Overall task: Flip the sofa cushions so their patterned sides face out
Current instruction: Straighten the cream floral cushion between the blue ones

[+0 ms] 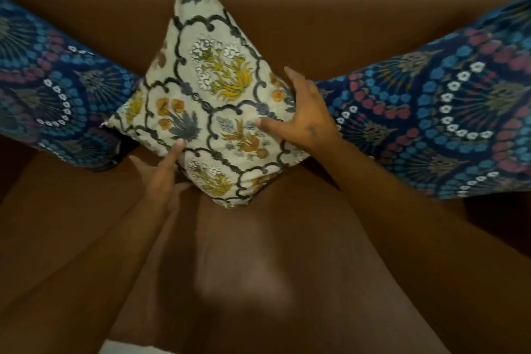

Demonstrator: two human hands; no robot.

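Cushions all show pattern on the sofa (316, 8). The cream cushion (207, 89) stands on one corner between the left blue cushion (57, 100) and right blue cushion (445, 112). Our right hand (307, 115) clasps its right corner; our left hand (161, 175), straight-fingered, touches its lower-left edge.

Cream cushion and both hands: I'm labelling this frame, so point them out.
cream cushion (214, 86), head view, flowered face.
left hand (161, 177), head view, middle of hand.
right hand (309, 121), head view, back of hand.
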